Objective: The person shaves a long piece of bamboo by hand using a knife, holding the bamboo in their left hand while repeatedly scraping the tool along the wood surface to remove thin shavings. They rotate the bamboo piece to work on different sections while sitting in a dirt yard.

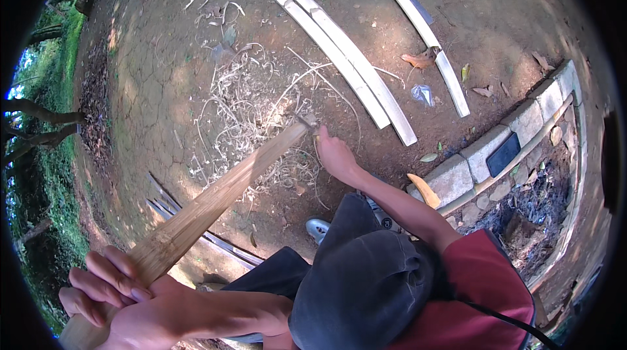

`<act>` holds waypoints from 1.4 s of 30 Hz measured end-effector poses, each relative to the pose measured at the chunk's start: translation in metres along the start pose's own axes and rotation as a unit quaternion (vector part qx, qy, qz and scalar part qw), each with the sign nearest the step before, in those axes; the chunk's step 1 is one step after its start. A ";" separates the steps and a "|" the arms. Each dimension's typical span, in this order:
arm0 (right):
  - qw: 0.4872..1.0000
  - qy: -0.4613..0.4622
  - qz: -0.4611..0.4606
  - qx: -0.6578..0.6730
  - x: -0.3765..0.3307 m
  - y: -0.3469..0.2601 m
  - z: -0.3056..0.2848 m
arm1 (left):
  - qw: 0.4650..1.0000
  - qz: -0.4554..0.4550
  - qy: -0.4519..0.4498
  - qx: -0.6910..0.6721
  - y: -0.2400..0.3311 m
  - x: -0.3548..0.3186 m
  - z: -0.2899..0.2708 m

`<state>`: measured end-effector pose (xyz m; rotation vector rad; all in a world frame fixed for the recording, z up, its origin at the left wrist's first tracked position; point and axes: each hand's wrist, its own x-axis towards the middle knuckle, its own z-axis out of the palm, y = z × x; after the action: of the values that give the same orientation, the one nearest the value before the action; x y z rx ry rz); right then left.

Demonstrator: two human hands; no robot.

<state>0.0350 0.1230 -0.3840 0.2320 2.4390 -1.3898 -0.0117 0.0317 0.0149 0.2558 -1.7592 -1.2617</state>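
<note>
A long, flat bamboo strip (215, 196) slants from the lower left up to the middle of the view. My left hand (124, 291) is wrapped round its near end. At its far end my right hand (336, 154) is closed on a knife, mostly hidden by the fingers. The dark knife blade (304, 119) lies across the strip's tip. Pale curled shavings (238, 102) are heaped on the ground under and beyond that tip.
Split bamboo lengths (339, 56) lie beyond my right hand; darker strips (225, 245) lie beneath the held one. A stone border (450, 177) on the right carries a phone (503, 155) and a curved orange-tan piece (423, 190), around ashes (535, 213). A dark cap (366, 285) fills the lower middle.
</note>
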 end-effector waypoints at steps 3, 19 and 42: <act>0.998 0.013 0.037 -0.052 0.019 0.063 0.050 | 0.987 0.009 -0.130 -0.096 -0.008 0.008 -0.017; 0.996 -0.023 0.008 0.081 -0.001 -0.010 -0.015 | 0.997 0.051 0.026 0.042 -0.014 0.000 0.006; 0.998 -0.007 0.008 0.067 0.007 -0.029 -0.022 | 0.997 0.044 0.050 0.049 -0.010 -0.010 0.011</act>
<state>0.0160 0.1268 -0.3527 0.2704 2.3306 -1.5444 -0.0184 0.0406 0.0008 0.2903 -1.7294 -1.0820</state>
